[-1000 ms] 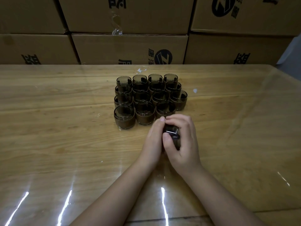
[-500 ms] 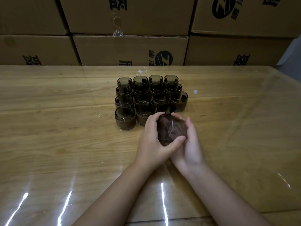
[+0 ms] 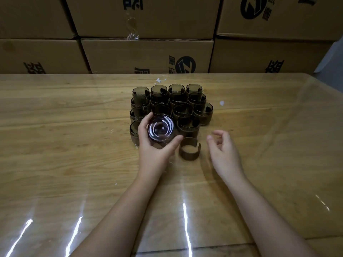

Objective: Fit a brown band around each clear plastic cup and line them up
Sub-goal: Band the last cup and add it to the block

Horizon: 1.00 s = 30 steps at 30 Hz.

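Banding was the step in hand: the left hand (image 3: 156, 146) curled its grip round a clear plastic cup (image 3: 161, 130), smooth and glossy, tilted at the near edge of the block of banded cups (image 3: 178, 106). Just in front of that block a split brown band (image 3: 189, 154), a matte open ring, stood on the shiny wooden tabletop (image 3: 74, 164); the right hand (image 3: 225, 153) hovered off the block's near right corner, grip loosely spread and empty. Next, it seemed, that hand had to take the band and spring it round the cup.

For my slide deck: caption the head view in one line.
Left grip holds a bare cup by the banded cups; a band lies on the table beside the open right grip.
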Motion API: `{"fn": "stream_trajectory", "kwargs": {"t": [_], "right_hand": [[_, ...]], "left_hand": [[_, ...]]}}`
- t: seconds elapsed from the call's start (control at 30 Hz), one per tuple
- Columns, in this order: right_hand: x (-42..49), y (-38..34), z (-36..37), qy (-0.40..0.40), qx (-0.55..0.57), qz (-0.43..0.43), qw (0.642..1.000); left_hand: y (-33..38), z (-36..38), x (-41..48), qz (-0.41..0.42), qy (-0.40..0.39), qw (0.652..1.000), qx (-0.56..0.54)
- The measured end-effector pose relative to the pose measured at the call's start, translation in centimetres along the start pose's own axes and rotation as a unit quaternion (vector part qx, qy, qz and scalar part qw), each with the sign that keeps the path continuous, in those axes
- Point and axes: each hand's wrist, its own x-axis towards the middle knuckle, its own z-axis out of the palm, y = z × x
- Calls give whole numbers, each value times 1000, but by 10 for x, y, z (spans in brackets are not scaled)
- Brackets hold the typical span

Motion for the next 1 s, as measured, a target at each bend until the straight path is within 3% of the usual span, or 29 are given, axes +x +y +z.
{"fn": "stream_trajectory", "kwargs": {"t": [0.2,0.4,0.53,0.67,0.77,0.83,0.9,1.0], "right_hand": [[-3,3,10,-55,-150,-14,987],[-5,-3,6,-118,-131,4,984],[-5,-2,4,-104,-104,-2,989],[-4,-1,2,-79,-95,-21,992],[0,0,-2,-4,-43,-27,999],[2,-4,-5,28,74,-7,997],[0,-12,-7,9,224,22,974],[-5,-17,-8,-43,276,-42,959]], "left_hand": [[-3,3,-2,-5,-48,998,51],[-1,5,-6,-28,-137,987,78],[-2,4,-6,-51,-114,992,3],[1,6,-8,-41,-103,994,26],[1,7,-9,-59,-108,992,18],[0,6,-9,-69,-138,988,-5],[-4,5,-9,-73,-175,982,-1],[-6,7,-10,-86,-225,970,6]]}}
